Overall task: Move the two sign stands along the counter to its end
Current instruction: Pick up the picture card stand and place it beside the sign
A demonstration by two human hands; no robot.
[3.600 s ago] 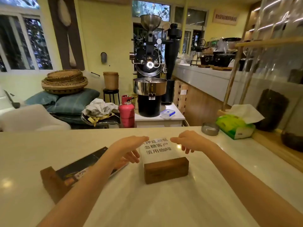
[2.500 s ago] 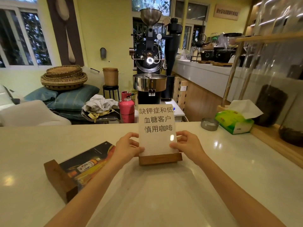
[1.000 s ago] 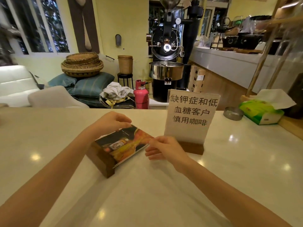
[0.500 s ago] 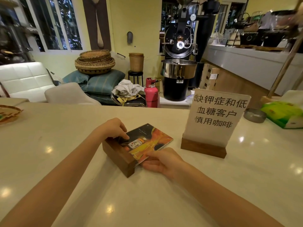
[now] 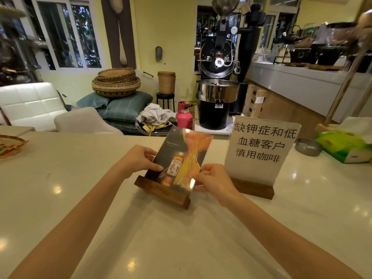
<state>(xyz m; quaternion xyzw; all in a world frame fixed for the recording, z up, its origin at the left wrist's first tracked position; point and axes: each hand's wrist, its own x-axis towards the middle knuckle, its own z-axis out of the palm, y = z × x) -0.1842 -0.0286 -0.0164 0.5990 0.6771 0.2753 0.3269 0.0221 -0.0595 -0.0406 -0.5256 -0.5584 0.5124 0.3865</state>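
Head view: I am gripping the bottle-advert sign stand [image 5: 177, 168] between both hands, left hand [image 5: 138, 161] pinching its left edge, right hand [image 5: 213, 179] closing on its lower right corner. It is standing nearly upright now on the counter [image 5: 80, 178]; half a second ago it was lying tilted back. The white text sign stand [image 5: 259, 150] is standing just right of my right hand, untouched, as before.

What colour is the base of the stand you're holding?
Dark brown wood base, under the bottle sign; head view, the only one, shows it.
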